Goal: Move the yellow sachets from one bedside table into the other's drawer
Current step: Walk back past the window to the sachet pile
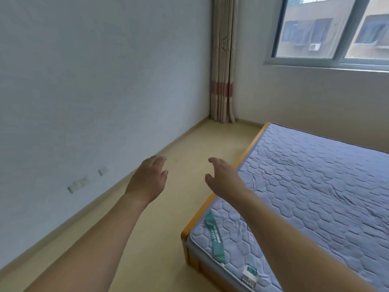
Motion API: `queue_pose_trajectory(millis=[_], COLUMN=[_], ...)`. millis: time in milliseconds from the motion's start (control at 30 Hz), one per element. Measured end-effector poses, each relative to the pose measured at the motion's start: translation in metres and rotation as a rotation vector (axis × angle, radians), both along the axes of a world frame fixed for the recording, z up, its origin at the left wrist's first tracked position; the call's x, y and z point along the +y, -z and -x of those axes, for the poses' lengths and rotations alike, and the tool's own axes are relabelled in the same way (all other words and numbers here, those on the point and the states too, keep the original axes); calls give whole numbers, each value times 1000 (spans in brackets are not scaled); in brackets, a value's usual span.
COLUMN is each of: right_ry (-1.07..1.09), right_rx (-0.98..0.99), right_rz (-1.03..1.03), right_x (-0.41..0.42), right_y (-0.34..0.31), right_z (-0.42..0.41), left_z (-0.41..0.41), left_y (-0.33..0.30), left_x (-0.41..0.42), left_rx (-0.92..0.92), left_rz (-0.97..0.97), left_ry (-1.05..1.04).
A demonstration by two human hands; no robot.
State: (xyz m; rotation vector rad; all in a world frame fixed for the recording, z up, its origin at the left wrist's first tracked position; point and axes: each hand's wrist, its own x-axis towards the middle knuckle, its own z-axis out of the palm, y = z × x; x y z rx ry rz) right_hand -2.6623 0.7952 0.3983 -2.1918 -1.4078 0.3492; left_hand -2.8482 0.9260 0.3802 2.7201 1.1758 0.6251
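Note:
No yellow sachets, bedside table or drawer appear in the head view. My left hand (149,178) is stretched out in front of me over the floor, fingers loosely curled, holding nothing. My right hand (223,178) reaches forward beside it, just left of the bed's wooden edge, fingers relaxed and empty. Both forearms run up from the bottom of the frame.
A bed with a bare blue quilted mattress (315,186) in a wooden frame (250,148) fills the right side. A strip of beige floor (185,157) runs between it and the white wall (84,91) on the left. Curtain (222,81) and window (328,32) stand at the far end.

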Motion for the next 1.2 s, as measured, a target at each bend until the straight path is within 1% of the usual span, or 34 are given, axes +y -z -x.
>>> queue_pose_trajectory(millis=[67, 233, 400, 533, 667, 833, 933, 1067, 1200], right_ry=[-18, -67, -61, -56, -52, 25, 93, 196, 306], right_rx=[-6, 18, 40, 25, -9, -29, -9, -38, -54], right_rz=[11, -6, -34, -59, -47, -48, -51, -75, -48], right_x=[46, 214, 374, 484, 586, 713, 778, 845, 894], right_y=[7, 29, 15, -2, -1, 8, -2, -25, -26], right_z=[4, 2, -20, -40, -66, -115, -150, -217, -304], left_z=[8, 10, 1, -13, -42, -102, -150, -237, -343], left_y=[7, 23, -1, -29, -34, -24, -32, -56, -61], left_x=[41, 196, 351, 464, 574, 709, 787, 877, 937], left_rx=[-6, -9, 55, 50, 51, 16, 16, -18, -27], left_rz=[26, 26, 14, -36, -39, -38, -30, -48, -53], left_ry=[-29, -71, -74, -66, -38, 38, 125, 211, 333])
